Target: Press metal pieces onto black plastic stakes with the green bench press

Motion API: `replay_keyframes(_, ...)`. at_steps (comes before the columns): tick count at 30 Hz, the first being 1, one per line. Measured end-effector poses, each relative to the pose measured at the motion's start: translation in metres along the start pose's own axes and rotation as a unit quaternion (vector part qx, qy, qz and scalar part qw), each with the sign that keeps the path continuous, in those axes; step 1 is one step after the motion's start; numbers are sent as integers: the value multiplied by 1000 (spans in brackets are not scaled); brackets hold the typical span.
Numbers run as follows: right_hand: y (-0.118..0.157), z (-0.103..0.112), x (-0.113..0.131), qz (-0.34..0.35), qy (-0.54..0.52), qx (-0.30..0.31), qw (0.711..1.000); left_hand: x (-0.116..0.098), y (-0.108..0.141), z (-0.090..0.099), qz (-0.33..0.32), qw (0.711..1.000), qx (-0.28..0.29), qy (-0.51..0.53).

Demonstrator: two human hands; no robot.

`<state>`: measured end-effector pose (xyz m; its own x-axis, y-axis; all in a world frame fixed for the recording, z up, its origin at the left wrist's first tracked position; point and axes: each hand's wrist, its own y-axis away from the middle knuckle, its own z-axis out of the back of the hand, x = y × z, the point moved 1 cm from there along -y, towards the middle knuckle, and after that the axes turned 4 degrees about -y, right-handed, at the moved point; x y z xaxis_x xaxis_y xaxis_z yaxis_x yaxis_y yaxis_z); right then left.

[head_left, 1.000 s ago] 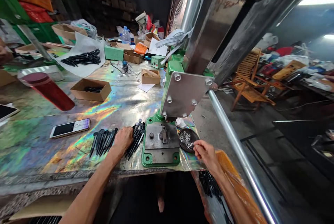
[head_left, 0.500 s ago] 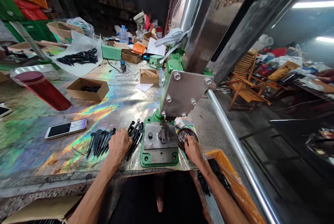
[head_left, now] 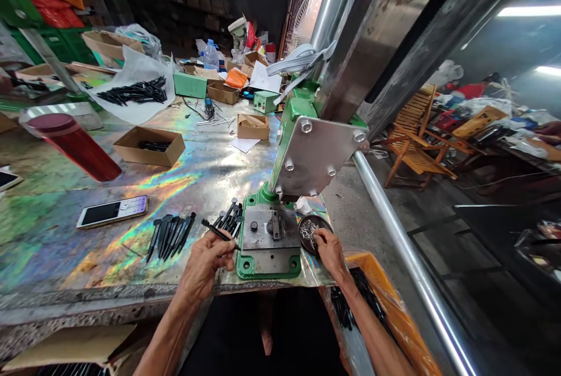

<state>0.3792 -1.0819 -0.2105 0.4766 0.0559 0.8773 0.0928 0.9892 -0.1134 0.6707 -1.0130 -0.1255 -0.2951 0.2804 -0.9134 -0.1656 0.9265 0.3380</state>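
Note:
My left hand (head_left: 209,256) pinches a thin black piece (head_left: 220,231) left of the green press base (head_left: 246,268); its tip points at the base's left edge. Behind it lies a bunch of black pieces (head_left: 232,215), and a second bunch (head_left: 169,235) is farther left. A metal plate with a small fixture (head_left: 276,226) sits on the base. My right hand (head_left: 328,250) is closed at the right side of a round dark dish (head_left: 310,234) of small shiny parts; what its fingertips hold is too small to make out.
The press head (head_left: 322,154) rises over the base, with a long lever (head_left: 394,233) slanting down at the right. A phone (head_left: 113,211), red cup (head_left: 76,148) and cardboard box (head_left: 149,151) stand left. An orange crate (head_left: 381,282) is below the right table edge.
My left hand has come off the bunch, turned over and now shows one black piece in its fingers. My right hand has shifted slightly right at the dish.

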Motion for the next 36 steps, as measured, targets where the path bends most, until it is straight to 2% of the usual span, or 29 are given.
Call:
replay_keyframes(5, -1, 5, -1, -96, -148, 10, 984, 6, 12, -21, 33, 995, 56, 79)
replay_keyframes(11, -2, 8, 0, -168, -266, 26, 949, 17, 20, -37, 47, 990, 79, 106)
replay_keyframes(16, 0, 7, 1, -181, -300, 18, 937, 19, 23, -43, 53, 988, 78, 119)
replay_keyframes(28, 3, 2, 8, -166, -311, -8, 936, 20, 27, -56, 51, 988, 79, 125)
replay_keyframes(32, 10, 1, 24, -161, -330, -4, 930, 21, 26, -61, 41, 985, 78, 151)
replay_keyframes(36, 31, -2, 66, -160, -369, 49, 914, 20, 27, -67, 50, 975, 90, 199)
